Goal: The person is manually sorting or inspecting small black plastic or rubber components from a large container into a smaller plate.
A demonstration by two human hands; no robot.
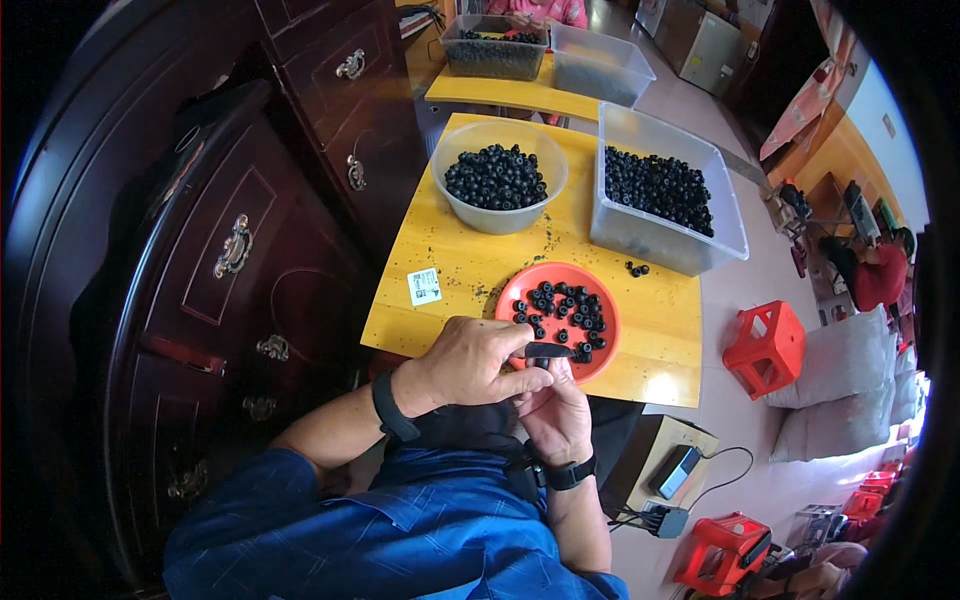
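Observation:
My left hand [465, 358] is closed around a small dark-bladed knife [548, 350], its blade pointing right over the near edge of a red-orange plate [508, 292]. Just below the blade, my right hand [556, 415] pinches a small black ring-shaped part [542, 363] between thumb and fingers. The blade seems to touch or nearly touch this part; fingers hide the exact contact. Several loose black parts [563, 336] of the same kind lie spread on the plate. Both wrists wear black bands.
A round translucent tub [447, 192] and a rectangular clear bin [620, 228], both filled with black parts, stand on the yellow table [400, 322]. Black scraps and a white label [424, 287] lie nearby. Dark wooden drawers [215, 250] border the left. A red stool [764, 348] stands right; a person [545, 10] sits beyond.

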